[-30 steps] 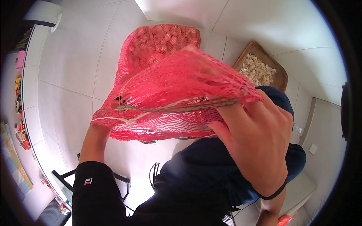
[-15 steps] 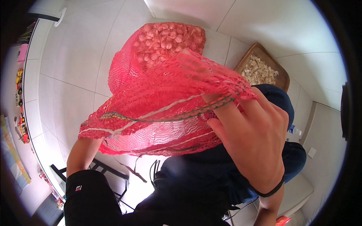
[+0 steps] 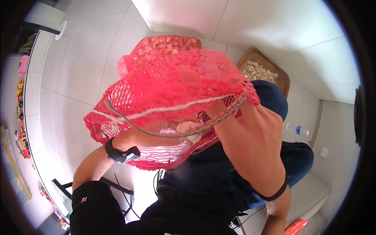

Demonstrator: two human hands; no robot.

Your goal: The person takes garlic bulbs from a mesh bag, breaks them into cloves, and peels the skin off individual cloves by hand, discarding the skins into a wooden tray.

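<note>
Red mesh bag (image 3: 168, 84) hung spread between a person's two hands, its mouth toward the body. The right hand (image 3: 256, 133) was clamped on the rim, apparently to keep the mouth wide for the left hand (image 3: 156, 140), which reached inside. A pale bulb (image 3: 188, 127) showed at the left hand's fingertips; a striped cord (image 3: 231, 111) and netting crossed in front, so whether it was gripped could not be told. The hands were apart, mesh between them. Beyond them, on the tiled floor (image 3: 66, 98), lay many bulbs (image 3: 168, 45) under red netting, perhaps part of the same bag. Past the right hand, a brown tray (image 3: 282, 76) held pale peelings (image 3: 258, 72), probably to keep scraps together. Compared with half a second earlier, the left wrist had drawn out of the mouth, baring a dark wristband (image 3: 112, 152), and the bulb had come into view.
</note>
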